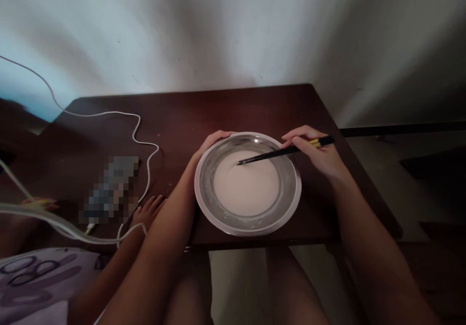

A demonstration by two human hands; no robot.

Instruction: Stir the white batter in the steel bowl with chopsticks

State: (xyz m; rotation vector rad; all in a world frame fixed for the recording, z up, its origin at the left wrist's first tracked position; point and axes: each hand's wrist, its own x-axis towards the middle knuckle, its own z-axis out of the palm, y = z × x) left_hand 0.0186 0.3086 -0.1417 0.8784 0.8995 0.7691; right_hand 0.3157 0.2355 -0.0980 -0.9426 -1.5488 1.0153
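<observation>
A metal bowl (291, 196) of white batter (246, 189) stands at the near edge of a dark wooden table (189, 116). My left hand (211, 143) curls round the bowl's far left rim. My right hand (320, 153) is closed on a pair of black chopsticks (269, 156) with yellow ends. Their tips dip into the batter near the bowl's far side.
A white cable (140, 133) snakes over the table's left half beside a blurred-out object (111, 189). Another person's small hand (147, 211) rests on the table edge at the left, above a patterned garment (32, 276). A pale wall stands behind the table. Floor shows to the right.
</observation>
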